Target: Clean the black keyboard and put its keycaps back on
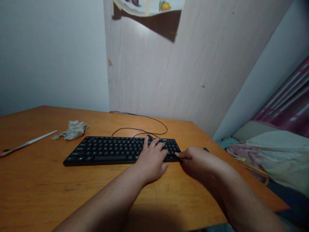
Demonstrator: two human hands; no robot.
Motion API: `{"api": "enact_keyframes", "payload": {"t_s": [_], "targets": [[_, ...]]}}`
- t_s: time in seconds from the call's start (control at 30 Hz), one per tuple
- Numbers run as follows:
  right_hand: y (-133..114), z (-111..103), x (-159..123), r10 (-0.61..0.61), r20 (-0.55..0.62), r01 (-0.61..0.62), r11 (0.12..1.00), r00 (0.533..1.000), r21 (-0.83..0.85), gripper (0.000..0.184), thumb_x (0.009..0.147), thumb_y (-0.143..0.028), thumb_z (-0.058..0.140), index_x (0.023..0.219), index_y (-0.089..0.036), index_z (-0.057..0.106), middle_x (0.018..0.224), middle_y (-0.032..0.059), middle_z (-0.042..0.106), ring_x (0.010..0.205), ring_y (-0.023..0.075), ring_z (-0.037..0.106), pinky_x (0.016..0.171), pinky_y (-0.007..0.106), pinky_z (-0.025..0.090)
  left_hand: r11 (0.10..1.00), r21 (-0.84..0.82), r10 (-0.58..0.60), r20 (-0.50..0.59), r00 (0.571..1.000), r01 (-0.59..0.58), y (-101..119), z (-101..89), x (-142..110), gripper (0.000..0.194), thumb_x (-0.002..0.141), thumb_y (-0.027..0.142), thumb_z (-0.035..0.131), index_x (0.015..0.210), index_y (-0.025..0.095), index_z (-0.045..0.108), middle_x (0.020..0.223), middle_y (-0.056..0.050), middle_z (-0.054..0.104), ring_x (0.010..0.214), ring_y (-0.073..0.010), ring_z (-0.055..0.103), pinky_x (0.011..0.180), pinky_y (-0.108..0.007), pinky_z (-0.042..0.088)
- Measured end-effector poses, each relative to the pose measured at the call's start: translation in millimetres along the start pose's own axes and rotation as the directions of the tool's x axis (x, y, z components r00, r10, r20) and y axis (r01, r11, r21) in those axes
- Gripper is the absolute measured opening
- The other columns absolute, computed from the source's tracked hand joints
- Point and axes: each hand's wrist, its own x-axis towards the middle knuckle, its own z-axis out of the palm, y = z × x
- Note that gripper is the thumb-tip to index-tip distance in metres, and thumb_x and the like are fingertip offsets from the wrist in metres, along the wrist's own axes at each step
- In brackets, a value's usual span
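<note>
A black keyboard (108, 151) lies flat on the wooden table, its long side towards me. My left hand (152, 159) rests palm down across its right part, fingers spread over the keys and thumb out past the near edge. At the keyboard's right end, my right hand (193, 158) is closed with its fingertips pinching the edge near the lower corner. The undersides of those right fingers are hidden. Behind the keyboard, a thin black cable (154, 132) loops across the table towards the wall.
A crumpled greyish cloth (75, 130) lies left of the keyboard's far corner. Farther left is a thin brush with a white handle (40, 138). A small black object (206, 149) shows behind my right wrist. The wooden table (60, 193) meets a wall panel; bedding (272, 151) is at the right.
</note>
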Motion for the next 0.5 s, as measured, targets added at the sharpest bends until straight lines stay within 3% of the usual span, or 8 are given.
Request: {"api": "enact_keyframes", "payload": {"t_s": [0.2, 0.5], "targets": [[4.3, -4.7, 4.5, -0.061, 0.048, 0.054, 0.989, 0.997, 0.14, 0.034, 0.084, -0.02, 0.051, 0.1, -0.029, 0.08, 0.096, 0.0003, 0.079, 0.071, 0.0164, 0.067, 0.059, 0.023, 0.041, 1.0, -0.006, -0.001, 0.017, 1.0, 0.001, -0.2, -3.3, 0.6, 0.04, 0.086, 0.045, 0.06, 0.12, 0.024, 0.066, 0.143, -0.01, 0.054, 0.142, -0.0369, 0.033, 0.117, -0.067, 0.008], [17.0, -8.8, 10.3, -0.02, -0.059, 0.04, 0.932, 0.998, 0.361, 0.032, 0.076, -0.019, 0.054, 0.09, -0.027, 0.082, 0.069, -0.0001, 0.075, 0.066, 0.0192, 0.064, 0.062, 0.026, 0.046, 1.0, 0.0, -0.004, -0.002, 1.0, 0.004, -0.7, -3.5, 0.6, 0.04, 0.086, 0.043, 0.06, 0.122, 0.025, 0.066, 0.143, -0.009, 0.055, 0.142, -0.036, 0.033, 0.118, -0.066, 0.006]]}}
